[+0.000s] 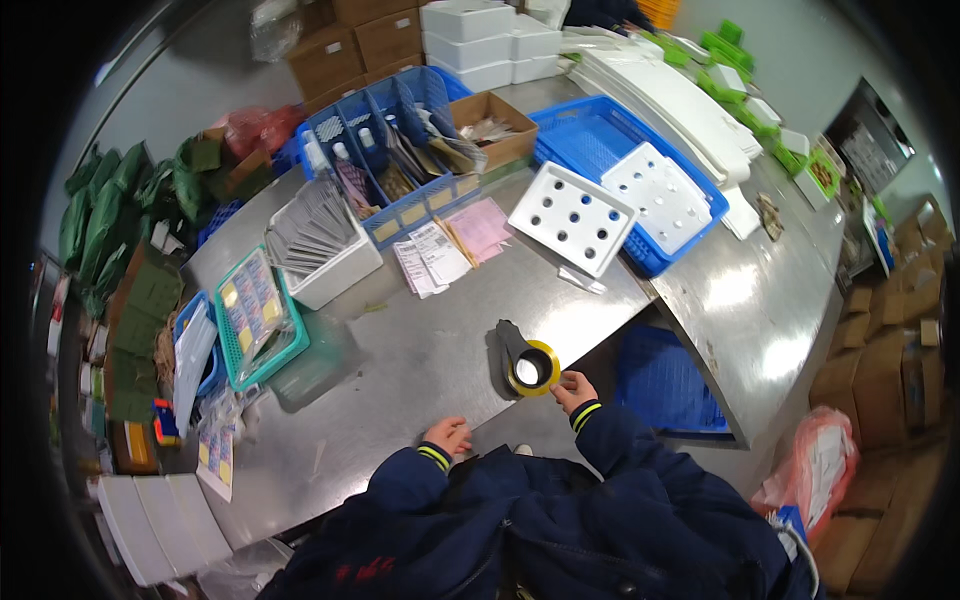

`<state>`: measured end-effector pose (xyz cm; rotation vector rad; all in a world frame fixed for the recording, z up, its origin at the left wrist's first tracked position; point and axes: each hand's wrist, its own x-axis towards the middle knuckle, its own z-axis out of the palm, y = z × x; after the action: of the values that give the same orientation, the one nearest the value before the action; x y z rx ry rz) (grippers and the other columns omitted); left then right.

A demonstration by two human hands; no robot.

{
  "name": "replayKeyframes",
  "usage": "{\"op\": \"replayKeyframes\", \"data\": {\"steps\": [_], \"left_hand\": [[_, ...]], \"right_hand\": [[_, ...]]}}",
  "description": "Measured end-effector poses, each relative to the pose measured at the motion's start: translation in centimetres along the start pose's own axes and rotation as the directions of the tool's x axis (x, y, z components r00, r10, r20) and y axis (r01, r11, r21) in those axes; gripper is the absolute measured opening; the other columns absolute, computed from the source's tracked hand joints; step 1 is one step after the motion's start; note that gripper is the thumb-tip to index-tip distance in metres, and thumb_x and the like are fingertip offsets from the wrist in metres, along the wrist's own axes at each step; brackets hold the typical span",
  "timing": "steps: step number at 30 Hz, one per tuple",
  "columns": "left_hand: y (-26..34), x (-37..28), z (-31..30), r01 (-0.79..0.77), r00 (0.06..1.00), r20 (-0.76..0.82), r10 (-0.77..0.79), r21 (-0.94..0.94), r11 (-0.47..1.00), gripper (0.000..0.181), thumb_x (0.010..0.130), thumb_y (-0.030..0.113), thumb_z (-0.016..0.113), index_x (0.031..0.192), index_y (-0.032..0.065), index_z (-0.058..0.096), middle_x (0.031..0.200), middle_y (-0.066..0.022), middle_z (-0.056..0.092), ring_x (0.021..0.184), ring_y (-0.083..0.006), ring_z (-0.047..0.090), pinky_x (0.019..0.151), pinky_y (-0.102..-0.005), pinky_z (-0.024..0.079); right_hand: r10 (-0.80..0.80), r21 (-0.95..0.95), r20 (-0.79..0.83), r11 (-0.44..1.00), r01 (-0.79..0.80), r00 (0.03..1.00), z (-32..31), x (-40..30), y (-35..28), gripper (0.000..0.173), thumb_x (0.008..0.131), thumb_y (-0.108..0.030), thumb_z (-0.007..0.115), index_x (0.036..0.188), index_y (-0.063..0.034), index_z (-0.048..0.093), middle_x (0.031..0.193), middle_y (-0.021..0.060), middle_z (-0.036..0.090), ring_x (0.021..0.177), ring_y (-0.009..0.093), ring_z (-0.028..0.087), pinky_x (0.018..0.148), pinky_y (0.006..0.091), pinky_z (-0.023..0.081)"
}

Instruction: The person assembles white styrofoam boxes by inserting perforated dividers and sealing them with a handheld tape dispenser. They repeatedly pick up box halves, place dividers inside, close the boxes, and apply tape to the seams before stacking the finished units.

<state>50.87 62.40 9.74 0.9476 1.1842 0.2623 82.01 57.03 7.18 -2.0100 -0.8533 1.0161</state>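
Observation:
A tape dispenser (513,341) with a roll of yellow tape (553,367) lies near the front edge of the steel table (405,352). The fingertips of my right hand (574,391) touch the roll's right side; whether they grip it cannot be told. My left hand (448,436) rests at the table's edge, its fingers loosely curled, with nothing seen in it. Beyond the dispenser lie printed slips (442,257) and pink sheets (480,226). A white foam tray with round holes (561,201) leans on a blue plastic crate (652,259).
A foam box of grey envelopes (337,270), a teal basket (294,346) and a blue divided bin (390,231) stand to the left and back. A cardboard box (517,142) stands behind. A gap between tables shows a blue crate (667,375) below. A co-worker (600,13) is at the far end.

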Motion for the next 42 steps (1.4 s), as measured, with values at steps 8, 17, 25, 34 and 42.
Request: {"op": "replayKeyframes", "data": {"steps": [8, 17, 25, 34, 42], "left_hand": [[5.3, 5.8, 4.6, -0.09, 0.994, -0.045, 0.098, 0.153, 0.984, 0.077, 0.077, 0.038, 0.064, 0.134, 0.0037, 0.025, 0.1, -0.0167, 0.061, 0.063, -0.0151, 0.061, 0.056, -0.0269, 0.049], [6.6, 10.1, -3.7, -0.11, 0.919, -0.374, 0.124, 0.059, 0.992, 0.07, 0.075, 0.034, 0.067, 0.126, -0.0018, 0.034, 0.107, -0.0235, 0.053, 0.08, -0.0256, 0.061, 0.06, -0.0329, 0.052], [4.4, 5.5, -3.0, -0.166, 0.694, -0.72, 0.0, -0.16, 0.973, 0.049, 0.08, 0.028, 0.061, 0.119, 0.0042, 0.044, 0.087, -0.015, 0.062, 0.065, -0.0206, 0.062, 0.061, -0.0326, 0.049], [-8.2, -11.5, 9.6, -0.099, 0.361, -0.843, -0.398, -0.459, 0.883, 0.043, 0.08, 0.032, 0.058, 0.111, 0.0032, 0.052, 0.086, -0.0125, 0.064, 0.069, -0.0199, 0.064, 0.064, -0.0333, 0.05], [-18.5, -21.9, 20.2, -0.5, 0.029, -0.804, -0.594, -0.526, 0.688, 0.032, 0.082, 0.022, 0.058, 0.107, 0.0011, 0.055, 0.075, -0.0076, 0.062, 0.058, -0.0115, 0.058, 0.054, -0.0254, 0.047]], "right_hand": [[0.045, -0.008, 0.041, 0.999, -0.044, 0.998, 3.5, 4.7, -1.0, 0.063, 0.071, -0.026, 0.07, 0.123, -0.0016, 0.043, 0.088, 0.0146, 0.062, 0.072, 0.022, 0.061, 0.066, 0.03, 0.05], [-0.045, 0.006, 0.608, 0.999, 0.053, 0.792, 7.5, 8.5, -9.8, 0.06, 0.076, -0.014, 0.063, 0.129, -0.0007, 0.036, 0.107, 0.016, 0.058, 0.088, 0.02, 0.059, 0.074, 0.0282, 0.049], [0.191, -0.18, 0.823, 0.981, -0.074, 0.535, 2.8, 8.5, -17.1, 0.027, 0.085, -0.023, 0.058, 0.065, -0.005, 0.06, 0.048, 0.0001, 0.051, 0.038, 0.008, 0.043, 0.037, 0.0212, 0.033], [-0.098, 0.212, 0.926, 0.934, 0.288, -0.365, 13.8, 1.0, -26.3, 0.034, 0.082, -0.009, 0.056, 0.05, -0.0052, 0.046, 0.047, -0.0033, 0.044, 0.044, 0.003, 0.035, 0.041, 0.0215, 0.027], [-0.235, 0.778, -0.195, 0.553, -0.296, -0.952, 12.0, -37.6, -39.0, 0.023, 0.076, -0.012, 0.065, 0.06, -0.0058, 0.049, 0.051, 0.0073, 0.043, 0.044, 0.024, 0.045, 0.04, 0.033, 0.033]]}}
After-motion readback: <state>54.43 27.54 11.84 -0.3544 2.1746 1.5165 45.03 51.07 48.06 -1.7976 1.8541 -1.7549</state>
